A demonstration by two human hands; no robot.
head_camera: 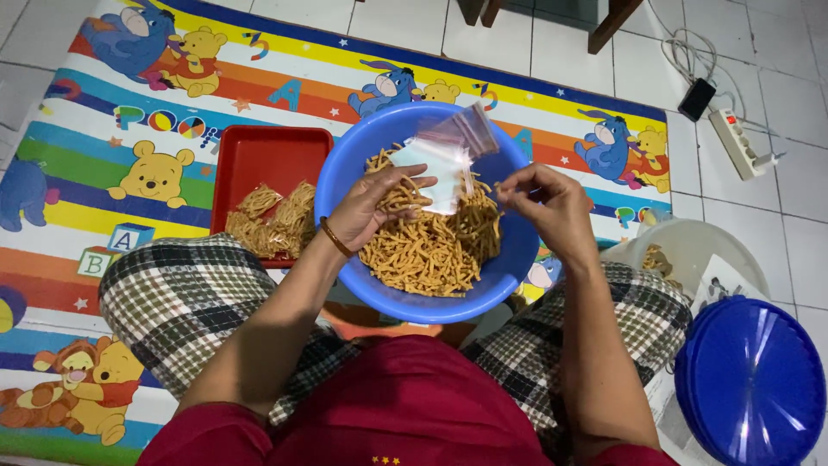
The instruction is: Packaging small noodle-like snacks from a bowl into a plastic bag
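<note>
A blue plastic basin (345, 173) rests on my lap, filled with thin orange-brown snack sticks (431, 250). My left hand (375, 207) hovers over the basin with a bunch of sticks in its cupped fingers. My right hand (548, 203) pinches the edge of a small clear plastic bag (444, 164), held open above the sticks. Both hands meet near the bag's mouth.
A red tray (267, 151) with several filled snack packets (276, 220) lies to the left on a colourful cartoon mat (129, 129). At the right stand a white bucket (690, 250) and a blue lid (750, 380). A power strip (737, 142) lies on the tiled floor.
</note>
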